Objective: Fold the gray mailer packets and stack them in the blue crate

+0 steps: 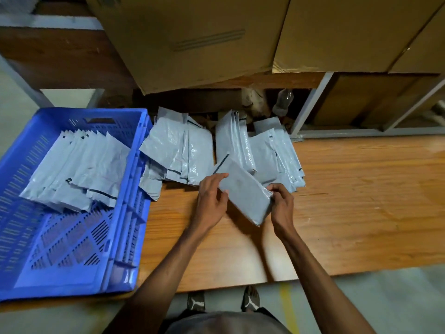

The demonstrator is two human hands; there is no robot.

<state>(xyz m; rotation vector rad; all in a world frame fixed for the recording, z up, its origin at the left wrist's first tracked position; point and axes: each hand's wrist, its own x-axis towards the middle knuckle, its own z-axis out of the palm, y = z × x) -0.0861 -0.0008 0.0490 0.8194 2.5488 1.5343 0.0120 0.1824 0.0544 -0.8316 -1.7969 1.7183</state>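
I hold one gray mailer packet (243,191) just above the wooden table, tilted so its long side runs from upper left to lower right. My left hand (212,198) lies along its left edge with the fingers over the top. My right hand (283,203) pinches its right corner. Behind it lie two loose heaps of gray mailers, the left heap (178,153) and the right heap (265,150). The blue crate (120,237) stands at the left, with a stack of folded mailers (79,169) in its far half.
Large cardboard boxes (204,39) overhang the back of the wooden table (361,201). A clear plastic bottle (284,102) and scraps sit in the gap beneath them. A grey metal rack frame (310,104) stands at the back right. My feet show below the table's near edge.
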